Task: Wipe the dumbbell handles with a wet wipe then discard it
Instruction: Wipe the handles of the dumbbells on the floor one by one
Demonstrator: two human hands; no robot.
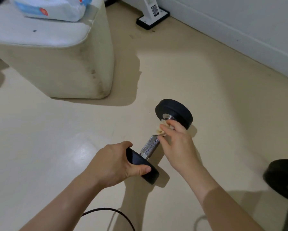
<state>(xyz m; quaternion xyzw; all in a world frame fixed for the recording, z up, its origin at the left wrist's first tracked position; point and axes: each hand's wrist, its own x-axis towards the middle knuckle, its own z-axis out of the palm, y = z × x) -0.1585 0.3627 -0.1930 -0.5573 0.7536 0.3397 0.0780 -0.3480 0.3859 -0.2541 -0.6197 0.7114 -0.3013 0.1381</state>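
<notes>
A dumbbell [150, 146] with black round heads and a knurled chrome handle lies on the beige floor, angled from lower left to upper right. My left hand [113, 165] grips its near head, fingers curled over the top and thumb on the face. My right hand [178, 140] holds a crumpled wet wipe [161, 130] against the far part of the handle, close to the far head [175, 112]. The hand hides most of the wipe.
A second dumbbell's black head [283, 179] sits at the right edge. A cream ottoman [59, 64] stands at upper left with a pack of wet wipes [51, 8] on top. A white stand base [152, 15] is by the wall. A black cable [109, 212] crosses the floor below.
</notes>
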